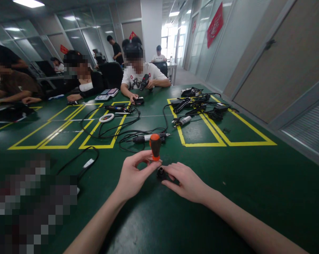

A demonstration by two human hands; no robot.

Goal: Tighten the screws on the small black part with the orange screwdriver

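Two hands (133, 176) (186, 180) hold one orange-ended handle (155, 145), one black piece (161, 174).

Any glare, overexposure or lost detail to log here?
Head view: soft glare on the green table, near the bottom edge; head view: far window washed out; head view: dark part by the right hand shows little detail, lower left pixelated.

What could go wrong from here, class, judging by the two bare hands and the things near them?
The orange-and-dark handle might slip, as the left hand has its fingers only around the lower end.
The small dark part, right by the fingertips of the right hand, could be nudged out of place.
A grey-and-black tool lies just beyond the left hand, so a forward movement might knock it.
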